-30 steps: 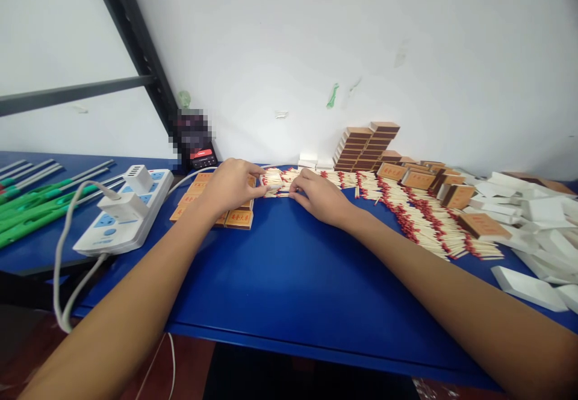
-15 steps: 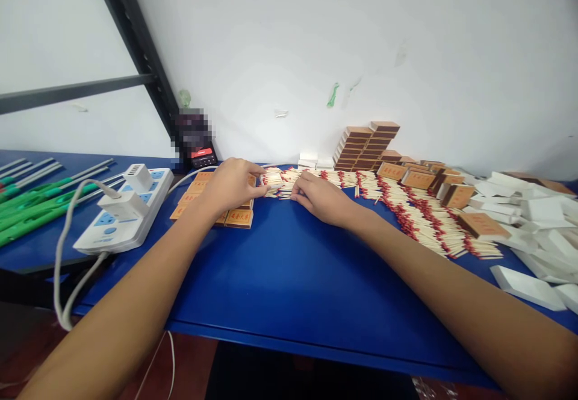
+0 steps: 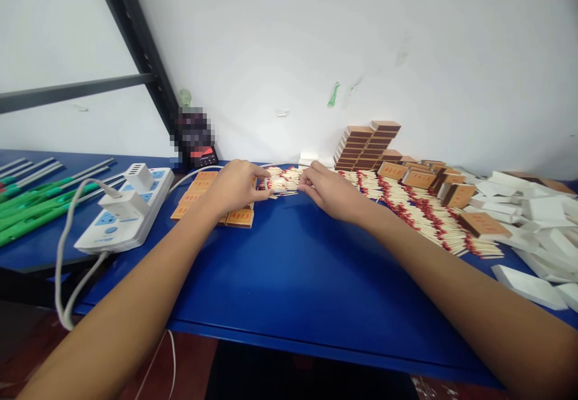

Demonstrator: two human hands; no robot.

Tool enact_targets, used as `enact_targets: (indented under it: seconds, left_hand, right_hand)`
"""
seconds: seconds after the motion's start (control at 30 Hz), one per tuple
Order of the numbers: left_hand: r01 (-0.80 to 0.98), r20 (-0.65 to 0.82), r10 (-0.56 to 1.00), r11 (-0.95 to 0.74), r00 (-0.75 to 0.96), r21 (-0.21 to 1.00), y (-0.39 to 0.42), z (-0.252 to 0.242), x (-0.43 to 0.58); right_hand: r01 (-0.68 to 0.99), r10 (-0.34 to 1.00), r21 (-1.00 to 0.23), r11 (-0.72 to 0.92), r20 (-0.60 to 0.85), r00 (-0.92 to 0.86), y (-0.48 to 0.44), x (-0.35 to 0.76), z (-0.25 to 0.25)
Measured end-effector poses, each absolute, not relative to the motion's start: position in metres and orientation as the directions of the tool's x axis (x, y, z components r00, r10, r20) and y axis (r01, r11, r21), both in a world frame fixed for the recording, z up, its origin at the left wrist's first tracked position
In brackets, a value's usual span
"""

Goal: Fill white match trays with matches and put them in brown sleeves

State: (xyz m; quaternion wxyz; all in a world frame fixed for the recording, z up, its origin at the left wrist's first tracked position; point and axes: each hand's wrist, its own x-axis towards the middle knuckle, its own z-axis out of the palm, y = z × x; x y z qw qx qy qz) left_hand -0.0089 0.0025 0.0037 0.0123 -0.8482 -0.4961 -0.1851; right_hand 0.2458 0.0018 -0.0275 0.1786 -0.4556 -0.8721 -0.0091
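Both my hands reach to the far middle of the blue table. My left hand and my right hand each pinch one end of a small bundle of red-tipped matches, held just above the tabletop. The fingers of both hands are closed on it. Under and beside my left hand lie flat orange matchboxes in rows. A long spread of loose matches runs from my right hand toward the right.
A stack of brown matchboxes stands against the white wall. White inner trays pile up at the far right. A white power strip with plugs and cable lies at the left, beside green and grey rods. A dark metal frame crosses the upper left.
Both hands have lifted slightly and shifted a little farther back, gathering the matches into a tighter bundle between the fingertips.
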Motion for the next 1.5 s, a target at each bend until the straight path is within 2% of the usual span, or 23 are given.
enact_targets:
  seconds: [0.23,0.37,0.5,0.63,0.73,1.07,1.33,1.5]
  left_hand:
    - [0.710,0.353,0.739,-0.663,0.573,0.235,0.000,-0.004,0.001]
    - [0.709,0.358,0.752,-0.650,0.553,0.271,-0.001,-0.003,0.001]
    - [0.783,0.358,0.812,-0.562,0.461,0.268,-0.001,0.003,-0.003]
    - [0.867,0.365,0.864,-0.444,0.347,0.227,0.000,0.008,-0.008]
    - [0.883,0.369,0.867,-0.426,0.335,0.200,0.001,0.010,-0.009]
    - [0.891,0.329,0.883,-0.411,0.336,0.193,-0.002,0.011,-0.006]
    - [0.880,0.329,0.873,-0.434,0.359,0.191,-0.001,0.008,-0.007]
    - [0.872,0.324,0.861,-0.460,0.392,0.168,0.000,0.006,-0.006]
  right_hand:
    - [0.803,0.777,-0.120,0.584,0.369,-0.510,-0.009,0.234,-0.028]
    - [0.765,0.752,-0.187,0.616,0.428,-0.502,-0.009,0.234,-0.025]
    - [0.761,0.763,-0.283,0.584,0.513,-0.394,-0.002,0.240,-0.029]
    - [0.751,0.778,-0.270,0.602,0.406,-0.478,0.005,0.242,-0.042]
    - [0.754,0.780,-0.238,0.613,0.339,-0.527,0.006,0.239,-0.048]
    - [0.749,0.785,-0.259,0.610,0.322,-0.529,0.006,0.238,-0.046]
    - [0.793,0.811,-0.194,0.578,0.241,-0.533,0.005,0.237,-0.041]
    - [0.807,0.817,-0.177,0.563,0.270,-0.510,0.008,0.248,-0.035]
